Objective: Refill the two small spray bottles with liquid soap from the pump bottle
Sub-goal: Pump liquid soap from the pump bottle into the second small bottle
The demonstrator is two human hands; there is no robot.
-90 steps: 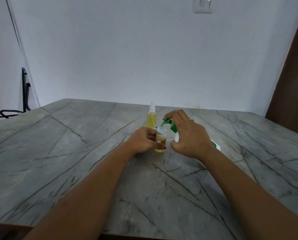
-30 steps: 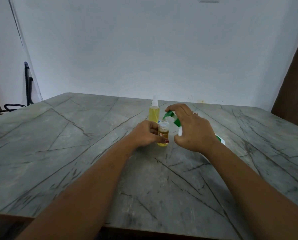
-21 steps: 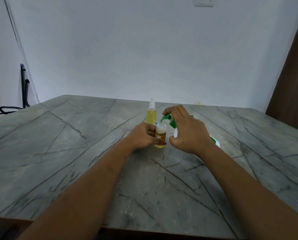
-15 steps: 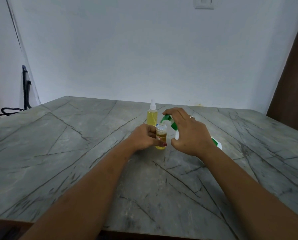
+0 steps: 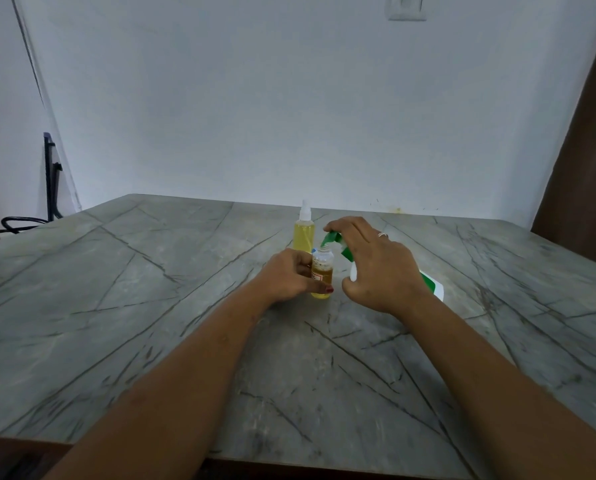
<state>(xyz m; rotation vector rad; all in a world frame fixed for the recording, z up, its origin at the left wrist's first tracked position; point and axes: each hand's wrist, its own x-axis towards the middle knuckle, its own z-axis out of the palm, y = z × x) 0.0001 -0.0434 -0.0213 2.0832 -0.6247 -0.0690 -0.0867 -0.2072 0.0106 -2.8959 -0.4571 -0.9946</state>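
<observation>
Grey stone veined with dark lines made up the desk (image 5: 151, 306), which ran back to a plain white wall (image 5: 255, 98) with a switch plate (image 5: 406, 6) high on it. Near the middle of the desk stood the small open bottle (image 5: 322, 268), upright, with no cap on its neck and yellow liquid filling roughly its lower half. The left hand (image 5: 289, 275) gripped that bottle from its left side, fingers and thumb curled round the body. Just behind the small open bottle, and slightly left of it, a taller spray bottle (image 5: 303, 233) stood upright, capped in white and nearly full of yellow liquid. To the right of the small open bottle, the right hand (image 5: 376, 268) was clasped round the pump bottle (image 5: 432, 286), which leaned over toward the small bottle; its white and green body showed past the wrist. The pump's green spout (image 5: 329, 238) sat directly above the small bottle's mouth, with the right hand's fingers lying over the pump head. A ring (image 5: 382, 234) showed on one of those fingers. Far to the left of the small open bottle, beyond the desk's edge, part of a dark chair (image 5: 48, 181) stood against the wall.
</observation>
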